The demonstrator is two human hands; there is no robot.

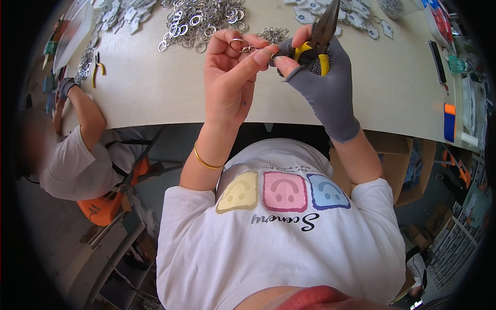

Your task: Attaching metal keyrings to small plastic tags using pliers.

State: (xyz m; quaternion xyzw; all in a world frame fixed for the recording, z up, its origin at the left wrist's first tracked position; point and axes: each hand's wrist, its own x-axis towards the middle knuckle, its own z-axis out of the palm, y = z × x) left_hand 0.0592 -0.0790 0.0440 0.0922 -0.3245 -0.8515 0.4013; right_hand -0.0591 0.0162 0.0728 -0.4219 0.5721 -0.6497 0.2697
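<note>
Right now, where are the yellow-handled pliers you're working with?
In the head view, the pliers are in the gloved right hand, jaws pointing up, right of the bare left hand pinching a metal ring.

Small white tags point(361, 18): heap at the table's far edge, right of centre, shaped like little houses, blue marks. A second heap of white tags point(124, 15) lies far left. Red-and-blue packet point(439, 20): far right corner, flat.

Bare left hand point(227, 77) and gloved right hand point(315, 77), raised, fingertips pinched together.
</note>
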